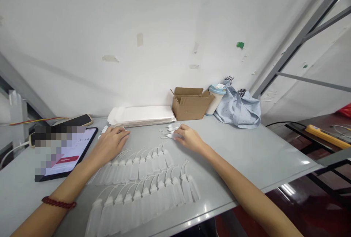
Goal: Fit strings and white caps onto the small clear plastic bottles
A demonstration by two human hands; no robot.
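Observation:
My right hand (189, 138) is closed at the middle of the grey table, its fingers on a few small white plastic bottles (170, 136) whose thin cords point left. My left hand (112, 144) rests on the table at the left, fingers curled downward. White bits (104, 130) show beside its fingertips; what lies under the fingers is hidden. Nearer to me, translucent white bottles with looped cords lie side by side in two rows: a back row (142, 167) partly behind my left wrist, and a front row (137, 206).
Flat white cartons (145, 114) are stacked against the wall. To their right stand an open cardboard box (189, 108), a blue-lidded cup (214, 102) and a light blue cloth bag (238, 107). A tablet (68, 155) and a phone (76, 121) lie at left. The table's edge runs along the front.

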